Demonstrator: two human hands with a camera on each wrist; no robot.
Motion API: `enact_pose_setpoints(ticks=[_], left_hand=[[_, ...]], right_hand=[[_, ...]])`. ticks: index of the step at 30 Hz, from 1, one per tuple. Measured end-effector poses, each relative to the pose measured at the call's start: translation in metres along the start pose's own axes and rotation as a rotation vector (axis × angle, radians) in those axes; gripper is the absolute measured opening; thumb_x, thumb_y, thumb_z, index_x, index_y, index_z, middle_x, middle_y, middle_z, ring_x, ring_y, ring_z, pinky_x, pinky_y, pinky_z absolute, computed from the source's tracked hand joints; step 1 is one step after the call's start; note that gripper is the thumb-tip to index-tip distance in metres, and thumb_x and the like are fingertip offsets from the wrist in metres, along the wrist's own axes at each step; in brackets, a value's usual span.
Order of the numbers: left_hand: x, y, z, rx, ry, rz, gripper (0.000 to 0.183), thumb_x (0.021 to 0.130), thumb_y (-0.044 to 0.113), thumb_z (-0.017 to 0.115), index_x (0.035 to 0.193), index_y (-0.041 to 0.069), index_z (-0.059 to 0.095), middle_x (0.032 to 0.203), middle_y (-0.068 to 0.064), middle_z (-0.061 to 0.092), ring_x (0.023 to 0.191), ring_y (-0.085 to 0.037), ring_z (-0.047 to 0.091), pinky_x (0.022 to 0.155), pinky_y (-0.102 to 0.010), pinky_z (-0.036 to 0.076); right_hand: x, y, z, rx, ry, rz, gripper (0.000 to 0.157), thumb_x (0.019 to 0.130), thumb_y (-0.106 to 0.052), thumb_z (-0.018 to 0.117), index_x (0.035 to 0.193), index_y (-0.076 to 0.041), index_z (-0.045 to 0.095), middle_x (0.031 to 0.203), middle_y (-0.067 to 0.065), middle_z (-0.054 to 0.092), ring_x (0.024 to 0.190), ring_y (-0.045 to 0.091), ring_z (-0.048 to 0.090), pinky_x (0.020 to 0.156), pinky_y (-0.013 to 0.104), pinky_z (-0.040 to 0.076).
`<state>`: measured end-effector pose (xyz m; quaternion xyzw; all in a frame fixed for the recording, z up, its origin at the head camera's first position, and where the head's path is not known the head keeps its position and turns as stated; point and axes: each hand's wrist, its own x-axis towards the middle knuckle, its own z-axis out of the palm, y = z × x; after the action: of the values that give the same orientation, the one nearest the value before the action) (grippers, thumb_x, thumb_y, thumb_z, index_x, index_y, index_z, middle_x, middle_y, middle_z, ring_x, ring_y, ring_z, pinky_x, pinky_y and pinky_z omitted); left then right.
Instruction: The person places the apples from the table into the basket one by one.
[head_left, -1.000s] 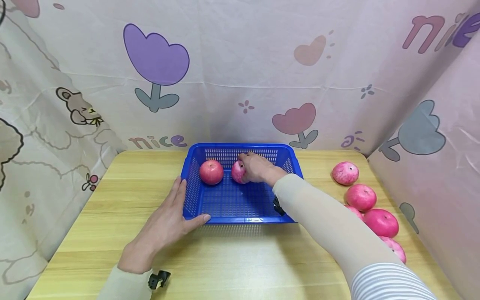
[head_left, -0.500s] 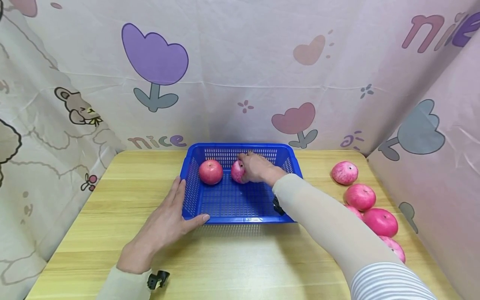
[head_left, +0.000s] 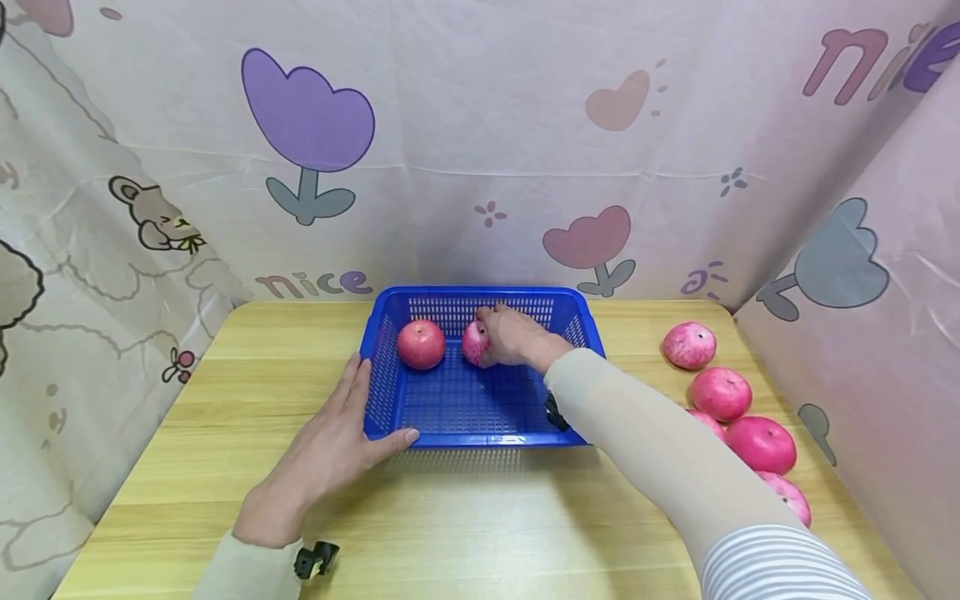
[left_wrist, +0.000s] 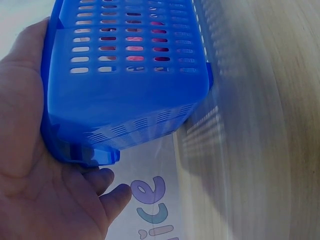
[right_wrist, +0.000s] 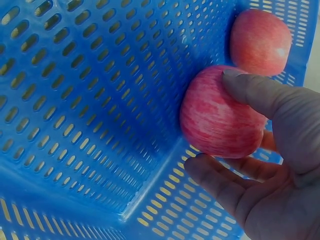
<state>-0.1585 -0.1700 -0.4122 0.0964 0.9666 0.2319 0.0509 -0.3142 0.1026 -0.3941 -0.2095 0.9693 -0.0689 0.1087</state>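
Observation:
Inside the blue plastic basket point(head_left: 480, 440), my right hand point(head_left: 516, 335) grips a red-pink apple point(head_left: 475, 343). The right wrist view shows the thumb over this striped apple point(right_wrist: 220, 115) and the fingers curled along its other side. A second apple point(head_left: 422, 344) lies to its left in the basket, near the back wall. My left hand point(head_left: 330, 442) spans the basket's front left corner, fingers fairly straight along the left rim and the thumb on the front rim. Seen from the left wrist, that palm point(left_wrist: 30, 150) lies against the rim of the basket point(left_wrist: 125, 95).
Several more pink-red apples point(head_left: 721, 394) lie in a loose group on the right side of the wooden table point(head_left: 480, 533), partly behind the right sleeve. A printed cloth point(head_left: 450, 125) hangs along the table's back and both sides.

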Motion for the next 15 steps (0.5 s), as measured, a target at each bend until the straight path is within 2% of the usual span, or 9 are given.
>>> enact_pose_setpoints(ticks=[15], left_hand=[[-0.0007,0.0006,-0.0004,0.002,0.009,0.006,0.135,0.084,0.093,0.05,0.169,0.003,-0.004,0.178,-0.016,-0.011,0.157,-0.055,0.021,0.12,-0.07,0.031]], right_hand=[[-0.0017,-0.0009,-0.0002,0.012,0.018,-0.006,0.077,0.087,-0.033,0.087,0.15,-0.007,0.051,0.141,0.019,0.06,0.134,0.033,0.058,0.114,0.047,0.05]])
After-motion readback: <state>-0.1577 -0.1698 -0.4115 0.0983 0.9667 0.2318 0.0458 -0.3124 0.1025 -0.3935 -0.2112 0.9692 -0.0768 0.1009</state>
